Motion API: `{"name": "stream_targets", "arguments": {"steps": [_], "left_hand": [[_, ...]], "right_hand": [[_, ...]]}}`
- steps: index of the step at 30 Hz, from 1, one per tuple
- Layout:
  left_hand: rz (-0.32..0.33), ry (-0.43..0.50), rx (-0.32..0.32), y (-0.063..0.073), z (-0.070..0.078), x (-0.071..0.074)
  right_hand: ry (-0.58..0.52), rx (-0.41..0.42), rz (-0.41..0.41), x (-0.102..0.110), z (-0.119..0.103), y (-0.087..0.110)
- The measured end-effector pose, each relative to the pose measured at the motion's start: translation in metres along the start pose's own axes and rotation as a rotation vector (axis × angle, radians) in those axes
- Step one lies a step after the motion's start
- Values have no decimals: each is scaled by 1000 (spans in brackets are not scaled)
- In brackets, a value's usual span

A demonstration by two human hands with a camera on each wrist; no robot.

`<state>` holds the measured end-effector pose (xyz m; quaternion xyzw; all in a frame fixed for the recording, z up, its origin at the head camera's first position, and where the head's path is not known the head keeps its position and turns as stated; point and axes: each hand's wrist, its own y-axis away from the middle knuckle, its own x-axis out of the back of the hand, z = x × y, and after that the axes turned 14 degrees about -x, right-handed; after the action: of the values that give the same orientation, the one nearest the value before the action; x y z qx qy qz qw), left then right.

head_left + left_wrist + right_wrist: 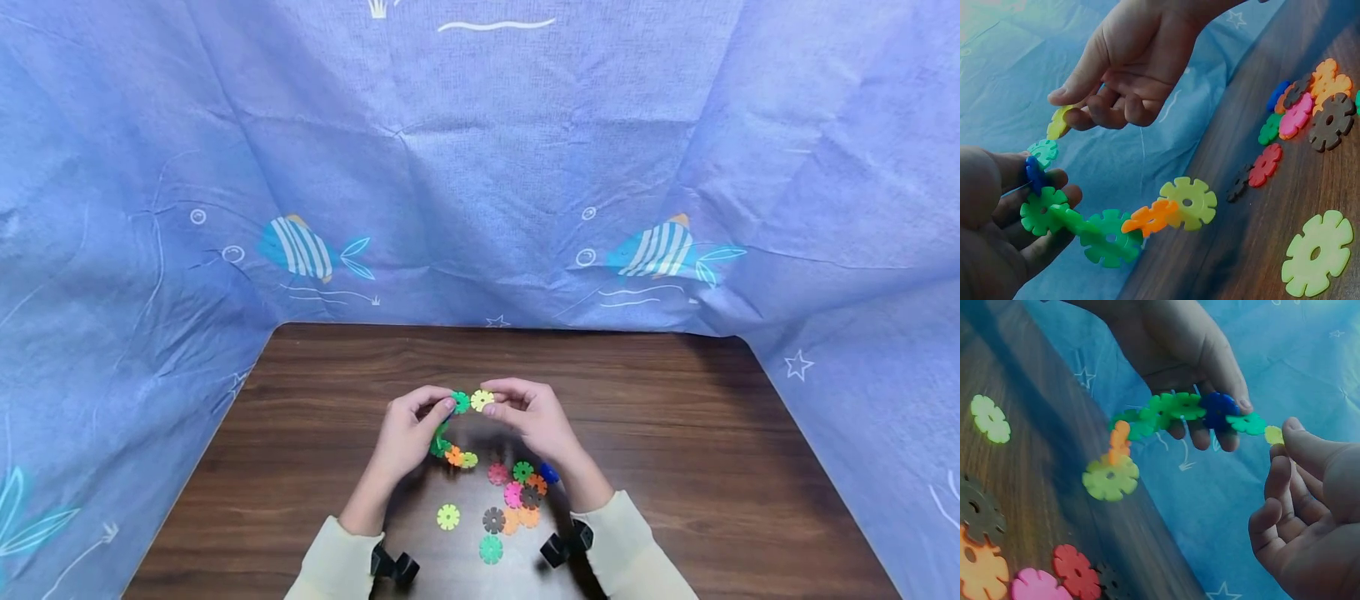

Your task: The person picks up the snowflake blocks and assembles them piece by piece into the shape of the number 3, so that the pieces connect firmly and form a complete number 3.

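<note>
My left hand pinches a chain of interlocking plastic snowflake discs by its blue disc and teal disc. From there the chain hangs through green discs and an orange disc to a yellow-green disc at its far end. Between thumb and fingers, my right hand holds a yellow disc edge-on against the teal one. Their rims meet; I cannot tell whether the slots are locked. Both hands are raised above the table.
Loose discs lie on the brown wooden table nearer the body: a lime disc, a green disc, a pink disc, a red disc and several others, some overlapping. A blue fish-print cloth hangs behind the table.
</note>
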<state>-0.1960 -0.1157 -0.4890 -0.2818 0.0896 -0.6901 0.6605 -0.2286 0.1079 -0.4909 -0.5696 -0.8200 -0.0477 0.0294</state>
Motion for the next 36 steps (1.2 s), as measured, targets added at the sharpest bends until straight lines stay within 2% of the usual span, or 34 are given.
{"name": "stream_targets", "arguments": {"steps": [1,6,8,12,20,28,36], "left_hand": [[3,4,14,-1,4,0],[12,34,44,-3,7,-1],[8,36,35,-2,4,-1],[-1,18,17,-2,6,0],[-22,-113,-58,1,9,-1],[-2,-172,-159,3,12,-5],[-21,-254,-232,4,14,-8]], "right_hand": [[-12,-7,-10,0,0,0],[-71,-59,-26,-2,1,0],[-83,-75,-22,-3,1,-1],[-96,-99,-15,-5,1,-2],[-145,-100,-48,-5,2,-1],[-184,-94,-90,-5,1,2],[-130,-89,-88,-1,0,4]]}}
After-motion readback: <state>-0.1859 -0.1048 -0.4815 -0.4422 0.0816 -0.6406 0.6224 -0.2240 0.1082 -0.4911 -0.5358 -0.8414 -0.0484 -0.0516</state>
